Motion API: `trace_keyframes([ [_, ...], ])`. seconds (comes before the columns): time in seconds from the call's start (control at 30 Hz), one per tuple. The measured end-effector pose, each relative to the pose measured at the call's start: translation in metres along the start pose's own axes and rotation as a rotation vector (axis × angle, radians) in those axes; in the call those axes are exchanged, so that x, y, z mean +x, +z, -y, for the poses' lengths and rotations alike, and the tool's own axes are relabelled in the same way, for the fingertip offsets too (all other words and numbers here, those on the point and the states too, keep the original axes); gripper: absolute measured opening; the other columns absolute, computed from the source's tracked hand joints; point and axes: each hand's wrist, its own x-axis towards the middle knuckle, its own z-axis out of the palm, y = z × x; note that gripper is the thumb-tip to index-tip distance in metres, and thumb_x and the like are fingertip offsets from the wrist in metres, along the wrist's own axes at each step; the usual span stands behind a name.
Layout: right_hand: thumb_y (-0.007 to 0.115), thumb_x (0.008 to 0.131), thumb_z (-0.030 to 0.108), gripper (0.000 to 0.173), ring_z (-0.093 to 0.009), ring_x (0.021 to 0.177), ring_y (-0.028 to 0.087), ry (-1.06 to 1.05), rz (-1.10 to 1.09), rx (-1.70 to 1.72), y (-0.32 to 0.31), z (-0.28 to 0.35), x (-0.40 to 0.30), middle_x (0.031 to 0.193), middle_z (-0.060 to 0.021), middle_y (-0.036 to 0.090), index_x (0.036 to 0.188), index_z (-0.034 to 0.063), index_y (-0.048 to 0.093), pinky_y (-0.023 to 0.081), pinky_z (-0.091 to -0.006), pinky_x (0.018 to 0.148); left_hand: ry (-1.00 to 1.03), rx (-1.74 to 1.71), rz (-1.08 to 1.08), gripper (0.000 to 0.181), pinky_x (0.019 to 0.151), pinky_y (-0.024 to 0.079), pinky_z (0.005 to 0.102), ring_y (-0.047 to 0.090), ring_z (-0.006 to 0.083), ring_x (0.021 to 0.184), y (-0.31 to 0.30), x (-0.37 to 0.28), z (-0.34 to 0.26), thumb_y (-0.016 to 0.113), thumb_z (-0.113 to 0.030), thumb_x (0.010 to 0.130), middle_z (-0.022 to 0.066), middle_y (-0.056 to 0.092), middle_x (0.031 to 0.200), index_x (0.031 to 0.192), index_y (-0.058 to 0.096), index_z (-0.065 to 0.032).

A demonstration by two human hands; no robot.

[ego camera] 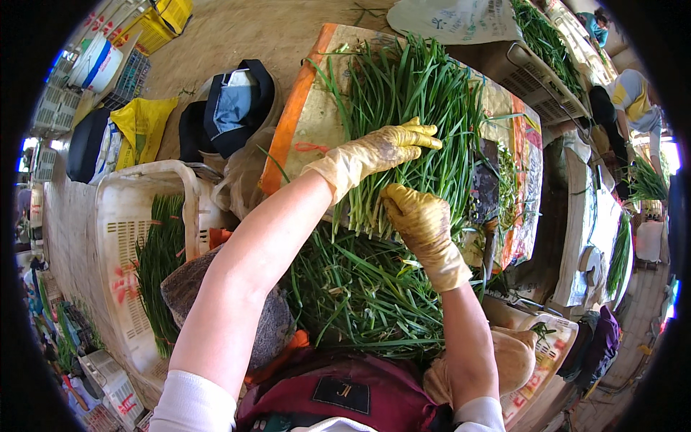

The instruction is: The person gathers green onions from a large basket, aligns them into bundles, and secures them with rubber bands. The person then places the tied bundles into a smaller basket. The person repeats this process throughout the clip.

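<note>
A broad heap of long green garlic chives point(415, 92) lies on a board with orange edges point(294, 102), its pale stem ends towards me. My left hand point(391, 146), in a yellowed glove, rests over the stems with fingers apart. My right hand point(418, 216), in a like glove, is curled at the stem ends; whether it grips any stems is hidden. Right of the heap lies a dark flat blade or plate point(485, 175) with a handle pointing towards me. Loose leaves and trimmings point(372, 291) fill the space between the board and my maroon apron point(334, 389).
At left, a white plastic crate point(116, 216) holds tied bundles of chives point(162, 270). Behind it stand a yellow bag point(143, 129) and a dark bag point(237, 108). Another crate point(540, 86) with greens is at upper right. A co-worker point(637, 102) bends at far right.
</note>
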Motion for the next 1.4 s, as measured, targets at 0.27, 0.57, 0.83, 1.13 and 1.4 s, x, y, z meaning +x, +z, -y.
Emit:
trace_keyframes([
  [0.27, 0.06, 0.086, 0.015, 0.01, -0.011, 0.057, 0.058, 0.434, 0.761, 1.075, -0.052, 0.021, -0.031, 0.069, -0.0048, 0.059, 0.094, 0.0097, 0.063, 0.048, -0.0271, 0.054, -0.046, -0.035, -0.01, 0.036, 0.114, 0.011, 0.043, 0.012, 0.0278, 0.141, -0.001, -0.004, 0.003, 0.055, -0.017, 0.091, 0.0027, 0.033, 0.147, 0.127, 0.055, -0.0199],
  [0.57, 0.06, 0.09, 0.023, 0.027, -0.011, 0.057, 0.058, 0.682, 0.704, 0.916, -0.08, 0.046, -0.063, 0.077, -0.0077, 0.065, 0.116, 0.0137, 0.061, 0.049, -0.0255, 0.055, -0.042, -0.012, 0.002, 0.036, 0.114, 0.01, 0.0417, 0.012, 0.0257, 0.141, -0.001, -0.002, 0.002, 0.055, -0.017, 0.091, 0.0028, 0.033, 0.147, 0.128, 0.055, -0.0195],
  [0.83, 0.06, 0.086, 0.023, 0.022, -0.021, 0.048, 0.058, 0.29, 0.103, -0.176, -0.025, 0.009, -0.016, 0.063, -0.0043, 0.062, 0.107, 0.0192, 0.06, 0.045, -0.0337, 0.045, -0.013, -0.005, -0.02, 0.034, 0.114, 0.009, 0.0389, 0.019, 0.0237, 0.14, -0.001, 0.0, 0.0, 0.054, -0.022, 0.092, 0.005, 0.037, 0.145, 0.126, 0.057, -0.0179],
  [1.13, 0.053, 0.082, 0.009, 0.006, -0.021, 0.051, 0.058, 0.121, 0.006, -0.399, 0.011, 0.001, -0.017, 0.058, -0.0015, 0.055, 0.085, 0.0131, 0.052, 0.044, -0.0334, 0.044, -0.034, -0.053, -0.015, 0.034, 0.114, 0.007, 0.0402, 0.015, 0.0245, 0.14, 0.0, -0.003, 0.001, 0.054, -0.019, 0.092, 0.0053, 0.035, 0.146, 0.126, 0.057, -0.0178],
  [1.4, 0.057, 0.079, 0.012, 0.007, -0.024, 0.047, 0.057, 0.072, -0.016, -0.194, 0.003, -0.01, -0.012, 0.052, -0.0052, 0.052, 0.079, 0.0136, 0.05, 0.044, -0.0365, 0.043, -0.024, -0.029, -0.009, 0.035, 0.114, 0.007, 0.0393, 0.016, 0.0241, 0.14, -0.001, -0.002, 0.001, 0.053, -0.018, 0.092, 0.0056, 0.035, 0.146, 0.127, 0.056, -0.0171],
])
